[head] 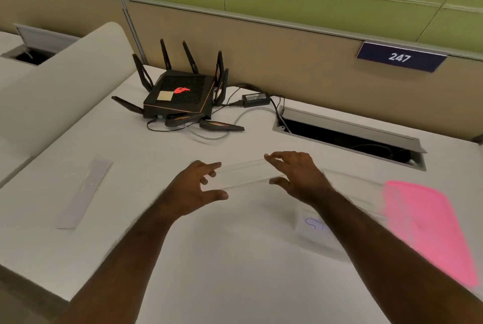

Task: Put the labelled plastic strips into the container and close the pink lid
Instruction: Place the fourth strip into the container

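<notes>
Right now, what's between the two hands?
In the head view, a clear plastic strip spans the gap between the left hand and right hand, fingers at each end. Beneath it, bare white desk.

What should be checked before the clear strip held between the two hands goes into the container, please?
1. Right hand grips one end of the clear strip: ok.
2. Left hand grips the other end: cannot tell; its fingers are spread at the strip's end, contact blurred.
3. Container open, pink lid off it: cannot tell; the lid is motion-blurred at its right side.
4. Path from strip to container is free: ok.
5. Second strip waits flat on the desk, left of the hands: ok.
6. Router and its cables are away from the work area: ok.
</notes>
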